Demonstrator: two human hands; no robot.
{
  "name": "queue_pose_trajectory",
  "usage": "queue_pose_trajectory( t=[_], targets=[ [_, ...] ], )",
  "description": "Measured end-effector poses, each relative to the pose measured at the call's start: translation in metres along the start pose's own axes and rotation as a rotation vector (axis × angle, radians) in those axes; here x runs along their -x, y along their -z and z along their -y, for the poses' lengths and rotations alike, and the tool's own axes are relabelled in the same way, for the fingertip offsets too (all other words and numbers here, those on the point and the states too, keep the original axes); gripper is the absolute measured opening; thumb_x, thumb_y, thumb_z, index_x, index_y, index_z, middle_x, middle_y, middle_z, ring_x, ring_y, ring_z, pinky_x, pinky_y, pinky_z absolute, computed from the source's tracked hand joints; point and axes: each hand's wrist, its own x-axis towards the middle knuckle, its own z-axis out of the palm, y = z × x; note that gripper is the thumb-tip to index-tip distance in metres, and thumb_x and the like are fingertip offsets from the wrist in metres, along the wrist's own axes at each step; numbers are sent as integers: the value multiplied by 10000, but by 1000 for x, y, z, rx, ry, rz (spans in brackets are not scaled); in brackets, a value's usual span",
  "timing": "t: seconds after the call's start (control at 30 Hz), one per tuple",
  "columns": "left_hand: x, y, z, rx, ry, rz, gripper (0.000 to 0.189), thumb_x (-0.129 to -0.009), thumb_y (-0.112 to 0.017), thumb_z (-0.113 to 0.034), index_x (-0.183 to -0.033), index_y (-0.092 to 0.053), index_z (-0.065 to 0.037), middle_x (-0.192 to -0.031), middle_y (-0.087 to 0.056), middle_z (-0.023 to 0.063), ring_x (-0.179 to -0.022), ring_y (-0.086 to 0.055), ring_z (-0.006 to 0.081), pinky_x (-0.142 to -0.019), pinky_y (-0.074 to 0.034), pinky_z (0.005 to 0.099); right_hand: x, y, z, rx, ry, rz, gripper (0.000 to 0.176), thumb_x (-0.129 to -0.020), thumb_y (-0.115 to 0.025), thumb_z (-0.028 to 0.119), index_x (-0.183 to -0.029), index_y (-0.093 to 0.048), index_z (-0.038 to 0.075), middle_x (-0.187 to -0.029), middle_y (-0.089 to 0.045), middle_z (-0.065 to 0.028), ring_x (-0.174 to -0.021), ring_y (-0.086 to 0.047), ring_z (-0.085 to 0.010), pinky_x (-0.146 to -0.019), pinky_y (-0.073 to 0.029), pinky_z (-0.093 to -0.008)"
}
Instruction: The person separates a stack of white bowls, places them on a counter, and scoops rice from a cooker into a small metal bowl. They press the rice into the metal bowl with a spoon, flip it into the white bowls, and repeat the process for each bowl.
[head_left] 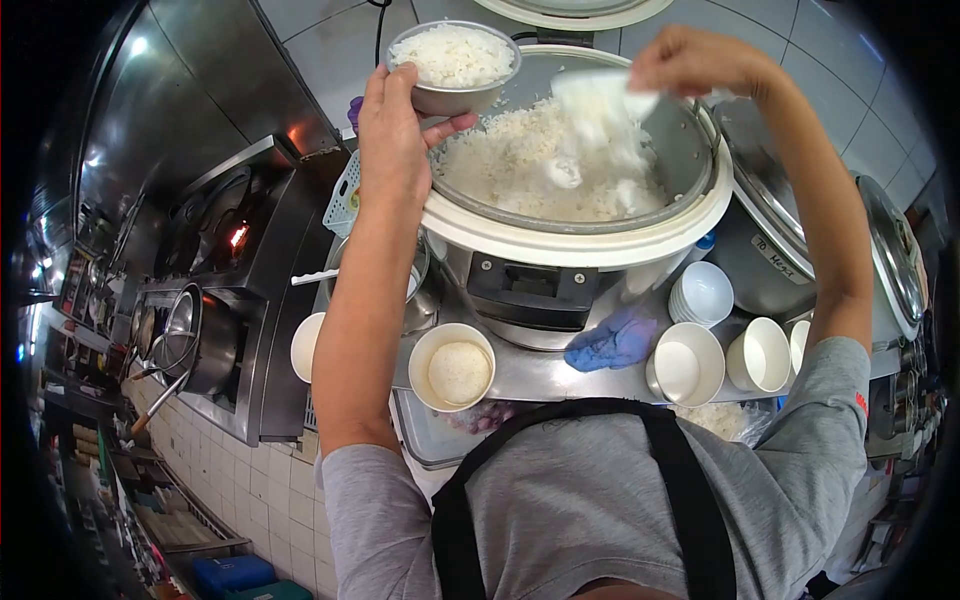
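Note:
A large cooker (580, 238) with a white rim stands open, full of loose white rice (520, 150). At its left edge my left hand (395, 125) holds up a metal bowl (455, 99) heaped with rice, thumb on the rim. Over the right part of the cooker my right hand (680, 62) grips a white scoop (600, 95), blurred by motion, with rice around it. A cup (452, 392) with a pale round content stands on the counter below the cooker.
White cups (685, 364) and stacked small bowls (702, 295) stand at the counter's right, beside a blue cloth (612, 340). A big lidded pot (765, 240) is right of the cooker. Far left, a flame (238, 236) burns on the stove, near a dark pot (210, 345).

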Motion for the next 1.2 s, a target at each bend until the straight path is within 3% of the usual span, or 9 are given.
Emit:
queue_pose_trajectory(
  t=[0.13,0.23,0.4,0.53,0.63,0.83,1.03,1.13,1.2],
  targets=[
    [0,-4,0,-58,87,89,482,-894,-472,-246,-1240,-382,76,-1074,-551,200,-890,-629,276,-614,-592,336,-12,33,12,-45,37,-253,214,-868,-549,245,-810,-631,57,-584,-520,-16,-513,-463,-108,-501,-396,-270],
    [3,-5,-3,-65,111,143,473,-896,-466,-244,-1236,-390,76,-1080,-552,199,-892,-630,269,-613,-592,326,-50,-17,7,251,2,-652,334,-896,-574,280,-1132,-620,48,-702,-615,-75,-556,-556,-158,-482,-448,-292],
    [6,-3,-7,-84,138,128,399,-896,-465,-236,-1168,-445,54,-1064,-542,177,-890,-616,261,-619,-592,338,-28,-92,42,646,480,-623,467,-922,-463,146,-1384,-404,161,-929,-631,-216,-761,-627,-321,-697,-515,-399],
    [4,-4,-4,-35,82,79,385,-892,-468,-229,-1159,-443,47,-1053,-546,171,-882,-616,260,-619,-592,346,-41,-24,6,366,239,-716,353,-870,-505,92,-1214,-581,120,-934,-647,-191,-807,-629,-338,-806,-482,-424],
    [1,-2,0,-10,15,29,426,-888,-468,-218,-1213,-397,49,-1060,-562,185,-879,-629,267,-615,-592,345,-39,-30,-7,733,86,-727,214,-830,-529,75,-988,-673,84,-815,-663,-158,-775,-636,-311,-806,-472,-432],
    [1,0,0,16,-7,-1,440,-883,-487,-213,-1232,-380,32,-1049,-548,188,-890,-621,286,-628,-595,363,-11,-97,29,767,472,100,235,-794,-609,177,-992,-701,91,-817,-683,-128,-738,-642,-289,-762,-466,-382],
    [-1,3,1,43,-2,-5,457,-883,-491,-221,-1234,-366,44,-1028,-535,180,-906,-611,287,-626,-597,362,-12,-55,21,294,202,275,295,-782,-683,299,-958,-711,64,-716,-675,-38,-655,-604,-148,-632,-462,-288],
    [-3,4,3,46,-1,-2,455,-883,-491,-223,-1230,-371,47,-1039,-532,183,-912,-610,284,-619,-596,360,-19,-35,4,46,87,307,285,-781,-636,177,-1026,-672,37,-785,-668,-175,-745,-662,-251,-585,-495,-360],
    [-4,4,3,40,4,-12,445,-884,-489,-222,-1222,-382,46,-1044,-536,186,-911,-612,281,-613,-594,356,-19,-9,-1,-37,101,212,286,-799,-663,319,-926,-693,65,-649,-557,-14,-598,-514,-98,-504,-400,-250]
  ],
)
